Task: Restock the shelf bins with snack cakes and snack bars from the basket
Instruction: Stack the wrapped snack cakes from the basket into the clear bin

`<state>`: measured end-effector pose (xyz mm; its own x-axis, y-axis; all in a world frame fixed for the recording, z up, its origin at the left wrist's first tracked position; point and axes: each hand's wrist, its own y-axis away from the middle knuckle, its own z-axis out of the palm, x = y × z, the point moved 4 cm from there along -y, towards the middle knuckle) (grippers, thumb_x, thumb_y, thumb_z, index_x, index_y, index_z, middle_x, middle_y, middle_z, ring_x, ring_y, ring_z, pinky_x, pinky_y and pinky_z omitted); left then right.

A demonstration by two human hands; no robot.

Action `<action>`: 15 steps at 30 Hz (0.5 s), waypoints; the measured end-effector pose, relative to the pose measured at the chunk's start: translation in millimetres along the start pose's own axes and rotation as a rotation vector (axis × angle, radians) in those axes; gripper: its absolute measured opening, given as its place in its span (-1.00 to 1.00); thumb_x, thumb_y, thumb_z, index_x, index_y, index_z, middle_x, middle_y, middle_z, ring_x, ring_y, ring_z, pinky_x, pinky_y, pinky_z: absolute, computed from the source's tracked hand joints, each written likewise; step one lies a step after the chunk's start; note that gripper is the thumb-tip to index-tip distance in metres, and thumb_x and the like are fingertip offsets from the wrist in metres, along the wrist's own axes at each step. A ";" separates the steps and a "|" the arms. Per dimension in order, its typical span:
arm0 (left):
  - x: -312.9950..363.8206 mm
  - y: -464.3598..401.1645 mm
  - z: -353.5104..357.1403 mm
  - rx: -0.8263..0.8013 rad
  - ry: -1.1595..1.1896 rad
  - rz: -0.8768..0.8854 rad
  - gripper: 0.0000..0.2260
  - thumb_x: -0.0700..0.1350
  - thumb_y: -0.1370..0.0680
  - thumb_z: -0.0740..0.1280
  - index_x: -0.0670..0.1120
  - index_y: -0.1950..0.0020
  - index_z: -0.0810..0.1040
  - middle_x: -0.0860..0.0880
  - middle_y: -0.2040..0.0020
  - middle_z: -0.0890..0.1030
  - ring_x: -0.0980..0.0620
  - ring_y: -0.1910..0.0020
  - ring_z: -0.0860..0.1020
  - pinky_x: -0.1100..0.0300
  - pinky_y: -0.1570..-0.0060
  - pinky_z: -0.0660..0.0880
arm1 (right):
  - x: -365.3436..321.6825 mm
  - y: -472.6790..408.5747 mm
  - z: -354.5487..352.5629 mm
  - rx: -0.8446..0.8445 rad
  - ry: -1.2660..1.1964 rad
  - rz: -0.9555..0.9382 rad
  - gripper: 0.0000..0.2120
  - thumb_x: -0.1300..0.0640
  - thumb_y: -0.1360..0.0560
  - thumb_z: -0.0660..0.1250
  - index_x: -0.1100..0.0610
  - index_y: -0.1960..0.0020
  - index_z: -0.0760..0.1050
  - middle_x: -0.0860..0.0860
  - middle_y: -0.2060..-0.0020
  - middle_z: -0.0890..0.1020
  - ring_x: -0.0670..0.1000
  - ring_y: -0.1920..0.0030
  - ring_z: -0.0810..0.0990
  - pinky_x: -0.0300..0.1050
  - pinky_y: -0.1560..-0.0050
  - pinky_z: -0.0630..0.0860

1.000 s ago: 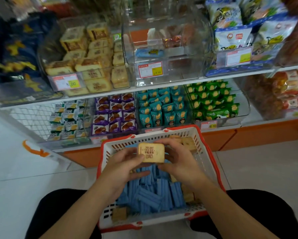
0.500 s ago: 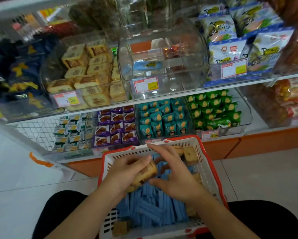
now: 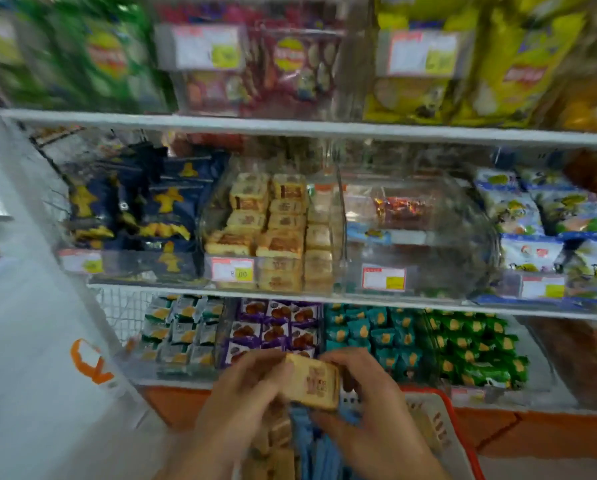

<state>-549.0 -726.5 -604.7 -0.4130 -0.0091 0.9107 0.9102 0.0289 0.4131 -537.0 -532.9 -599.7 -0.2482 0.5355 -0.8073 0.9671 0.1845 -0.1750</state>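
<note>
A shop shelf (image 3: 311,128) fills the blurred view, tiers of clear bins stocked with wrapped snacks. On the middle tier, from the left: dark blue packets (image 3: 134,216), then a clear bin of snack cakes (image 3: 269,233) with a price tag on its front, then a nearly bare clear bin (image 3: 421,237), then white-and-blue packets (image 3: 546,230). On the lower tier lie purple packs (image 3: 273,327), teal packs (image 3: 369,334) and green packs (image 3: 473,351).

Below, the left hand (image 3: 241,403) curls round the left end of a snack cake (image 3: 312,384), and the right hand (image 3: 369,410) grips its right end. The cake is held just above the red-rimmed basket (image 3: 439,424), tilted, its printed face showing. Under the hands more cakes and blue snack bars (image 3: 314,452) lie in the basket.
</note>
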 end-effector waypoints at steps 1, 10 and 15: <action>16.2 -7.1 -11.7 0.026 0.026 0.037 -0.81 0.10 -0.45 0.52 0.10 -0.02 0.73 0.01 -0.02 0.75 -0.06 -0.07 0.71 -0.17 -0.18 0.60 | -12.4 -16.1 -4.0 0.029 -0.006 0.019 -0.45 0.12 -0.38 0.63 -0.24 -0.23 0.49 -0.25 -0.14 0.53 -0.26 -0.15 0.52 -0.39 -0.07 0.47; 134.8 -81.5 -82.0 0.334 -1.162 0.698 -0.42 0.03 -0.68 0.24 0.00 -0.67 0.15 0.05 -0.68 0.00 -0.01 -0.62 0.15 -0.01 -0.57 0.27 | -98.2 -223.5 -32.9 0.173 0.305 0.065 -0.51 -0.03 -0.50 0.52 -0.02 -0.37 0.46 -0.07 -0.16 0.58 0.00 -0.11 0.61 -0.11 0.00 0.57; 133.1 -98.9 -74.4 0.287 -1.260 0.536 -0.31 0.04 -0.71 0.16 -0.02 -0.70 -0.21 0.06 -0.63 -0.42 -0.04 -0.67 -0.18 0.02 -0.65 0.00 | -49.9 -315.6 -26.6 0.159 0.545 0.247 -0.66 0.12 -0.45 0.45 0.14 -0.17 0.48 0.10 0.04 0.64 0.10 0.16 0.58 -0.17 0.30 0.44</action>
<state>-691.8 -804.9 -524.0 0.0900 0.9568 0.2764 0.9894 -0.0543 -0.1343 -831.3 -595.9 -489.2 0.0323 0.8985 -0.4378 0.9856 -0.1013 -0.1352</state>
